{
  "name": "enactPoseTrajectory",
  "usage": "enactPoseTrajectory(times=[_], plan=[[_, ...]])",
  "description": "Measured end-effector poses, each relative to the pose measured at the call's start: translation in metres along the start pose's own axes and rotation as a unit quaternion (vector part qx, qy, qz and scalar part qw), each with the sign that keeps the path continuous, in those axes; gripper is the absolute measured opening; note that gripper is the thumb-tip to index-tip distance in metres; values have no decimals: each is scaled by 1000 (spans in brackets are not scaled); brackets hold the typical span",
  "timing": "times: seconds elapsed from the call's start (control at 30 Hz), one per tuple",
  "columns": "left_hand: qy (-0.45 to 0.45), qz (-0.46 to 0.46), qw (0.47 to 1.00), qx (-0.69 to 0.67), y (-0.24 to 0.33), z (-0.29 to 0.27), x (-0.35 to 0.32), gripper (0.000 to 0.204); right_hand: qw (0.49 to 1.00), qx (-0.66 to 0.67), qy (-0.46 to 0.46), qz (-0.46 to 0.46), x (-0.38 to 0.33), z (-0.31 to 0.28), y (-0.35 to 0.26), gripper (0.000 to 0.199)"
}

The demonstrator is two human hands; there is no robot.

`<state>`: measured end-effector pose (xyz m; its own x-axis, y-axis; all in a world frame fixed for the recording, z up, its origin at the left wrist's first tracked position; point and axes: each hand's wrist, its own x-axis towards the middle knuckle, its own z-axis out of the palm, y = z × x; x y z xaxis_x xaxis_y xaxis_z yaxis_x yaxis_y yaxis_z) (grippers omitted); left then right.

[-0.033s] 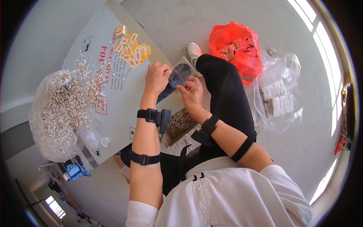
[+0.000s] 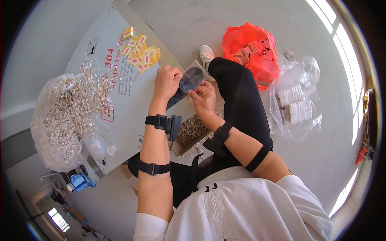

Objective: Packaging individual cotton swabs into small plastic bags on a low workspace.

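Between both hands is a flat, glossy plastic pouch [image 2: 194, 77], clear at its rim and dark over most of its face. My left hand [image 2: 167, 83] has its fingers closed at the pouch's left edge. On the other side my right hand [image 2: 204, 98] pinches the pouch's lower right edge between thumb and fingers. What the fingertips grip apart from the pouch is too small to make out. Just beyond my left hand, several small yellow-and-white cards [image 2: 142, 56] are spread on the table [image 2: 120, 132]. Below the hands stands an open cardboard box [image 2: 185, 150] full of cotton swabs.
A clear bag [image 2: 60, 156] spills cotton swabs [image 2: 68, 116] over the table's left side. On the floor at right lie a red plastic bag [image 2: 263, 72] with small boxes and a clear bag [image 2: 311, 76] of white packs [image 2: 295, 106]. A blue packet [image 2: 82, 181] sits near the table's lower left.
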<state>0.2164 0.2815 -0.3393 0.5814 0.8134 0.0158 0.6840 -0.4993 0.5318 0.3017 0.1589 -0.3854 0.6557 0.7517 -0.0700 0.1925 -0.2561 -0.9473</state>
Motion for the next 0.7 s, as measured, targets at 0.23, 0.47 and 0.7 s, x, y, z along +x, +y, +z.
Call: enactPoseTrajectory(times=[0.23, 0.47, 0.7], plan=[[10, 40, 993, 106, 3, -4, -3, 10, 994, -104, -9, 11, 1, 6, -10, 20], [105, -122, 984, -82, -12, 1, -40, 9, 988, 118, 0, 96, 4, -23, 5, 21], [52, -389, 766, -509, 39, 14, -65, 14, 955, -102, -96, -262, 32, -52, -27, 16]])
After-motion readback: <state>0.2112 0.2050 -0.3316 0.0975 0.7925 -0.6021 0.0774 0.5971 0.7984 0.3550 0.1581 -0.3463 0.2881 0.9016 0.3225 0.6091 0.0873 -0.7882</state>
